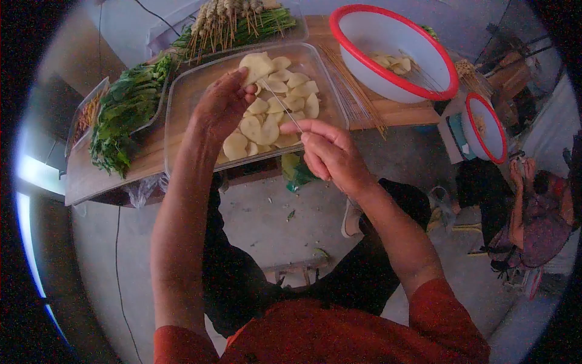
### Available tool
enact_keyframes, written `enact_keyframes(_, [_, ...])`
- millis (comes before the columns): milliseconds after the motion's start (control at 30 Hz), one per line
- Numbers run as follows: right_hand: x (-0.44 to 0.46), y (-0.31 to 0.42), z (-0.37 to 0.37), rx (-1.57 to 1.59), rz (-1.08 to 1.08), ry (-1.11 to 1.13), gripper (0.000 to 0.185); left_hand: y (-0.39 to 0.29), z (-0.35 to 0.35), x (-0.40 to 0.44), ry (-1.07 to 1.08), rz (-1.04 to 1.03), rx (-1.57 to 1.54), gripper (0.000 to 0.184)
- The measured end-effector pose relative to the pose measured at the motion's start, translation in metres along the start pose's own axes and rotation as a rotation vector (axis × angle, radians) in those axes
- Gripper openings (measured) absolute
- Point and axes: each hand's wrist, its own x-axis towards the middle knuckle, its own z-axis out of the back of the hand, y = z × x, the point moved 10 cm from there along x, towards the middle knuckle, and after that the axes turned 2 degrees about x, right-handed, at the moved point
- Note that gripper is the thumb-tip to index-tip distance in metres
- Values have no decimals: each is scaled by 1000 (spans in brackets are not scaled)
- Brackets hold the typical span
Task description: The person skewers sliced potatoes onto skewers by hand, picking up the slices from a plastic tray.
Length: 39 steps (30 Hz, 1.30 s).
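My left hand (pixel 225 100) is closed on pale yellow slices (pixel 257 65) at the upper left of a clear plastic tray (pixel 171 121). In my right hand (pixel 327 151) is a thin skewer (pixel 285 108), its index finger laid along it. The skewer points up and left, its far end close to the held slices; whether it pierces them I cannot tell. Many loose slices (pixel 267 128) lie in the tray between and below the hands.
Leafy greens (pixel 130 109) lie at the left, with loaded skewers (pixel 224 21) behind the tray. Bare skewers (pixel 357 91) lie beside a red-rimmed white basin (pixel 445 94). A smaller red-rimmed basin (pixel 502 155) and another person (pixel 539 212) are at the right.
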Motion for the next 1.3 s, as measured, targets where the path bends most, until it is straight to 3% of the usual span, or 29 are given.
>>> enact_keyframes(300, [0, -1, 0, 5, 8, 16, 34, 0, 4, 1, 32, 4, 7, 12])
enact_keyframes(500, [-1, 3, -3, 0, -8, 18, 34, 11, 19, 5, -61, 73, -14, 12])
enact_keyframes(567, [-1, 3, -3, 2, -5, 17, 35, 3, 20, 9, -13, -41, 220, 12])
enact_keyframes(667, [-1, 3, -3, 11, 8, 16, 35, 4, 6, -4, -25, 42, -10, 12])
enact_keyframes(900, [3, -4, 1, 92, 0, 5, 35, 11, -11, -11, 55, 39, 46, 11])
enact_keyframes(1000, [5, 1, 0, 116, 24, -9, 36, 9, -3, -10, -29, 17, 51, 10])
enact_keyframes(1067, [5, 0, 0, 95, 20, -15, 36, 13, 3, -4, 52, 28, 78, 19])
enact_keyframes(1233, [4, 0, 1, 77, 23, -18, 36, 17, 7, 1, 69, 28, 16, 17])
enact_keyframes(1300, [4, 1, -1, 218, 13, 22, 36, 17, 0, -1, 74, 35, 15, 17])
